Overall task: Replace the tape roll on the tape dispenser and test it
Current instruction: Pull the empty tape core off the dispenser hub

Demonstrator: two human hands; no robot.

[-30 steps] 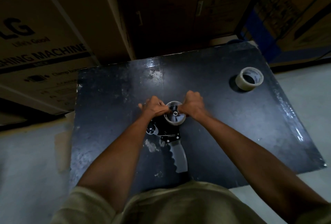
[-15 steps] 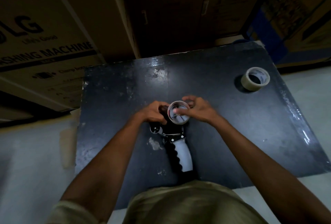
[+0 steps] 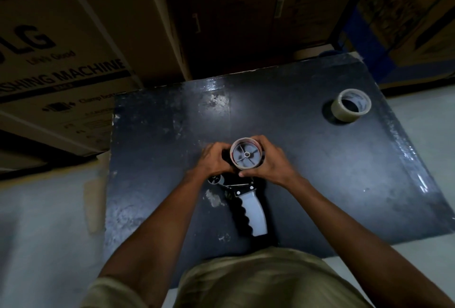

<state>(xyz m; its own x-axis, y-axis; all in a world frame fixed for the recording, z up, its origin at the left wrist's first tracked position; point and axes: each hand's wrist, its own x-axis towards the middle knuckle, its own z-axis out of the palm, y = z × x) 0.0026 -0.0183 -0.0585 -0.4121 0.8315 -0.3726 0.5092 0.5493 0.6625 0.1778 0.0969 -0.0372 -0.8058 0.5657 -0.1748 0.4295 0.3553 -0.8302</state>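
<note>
So the tape dispenser [image 3: 242, 192] is lying flat on the black desk [image 3: 307, 160], with its light grey handle [image 3: 253, 211] pointing back toward the person and the spool end pointing away. Both hands are working up at that spool end. The left hand [image 3: 213, 161] is curling around the left side of the hub area, fingers folded in and pressing against the dispenser body; what exactly the fingertips are gripping is hidden behind the knuckles. The right hand [image 3: 272, 162] is wrapping around the right side of the near-empty roll [image 3: 246, 156] that's sitting on the hub, thumb at the near edge and fingers hooking over the far edge, so it's pinching that ring. You can look straight down into the spoked grey wheel in the middle of it. Can't tell whether the ring is fully seated on the wheel or partway off.

The fresh tape roll [image 3: 350, 105] is sitting by itself near the far right corner of the desk, lying on its side with the hole facing up, well apart from the hands and the dispenser.

Behind the desk, big cardboard boxes [image 3: 73, 44] are stacking up against its far edge, one with washing machine printing on it. The person's olive shirt [image 3: 258, 280] is filling the bottom of the view.
</note>
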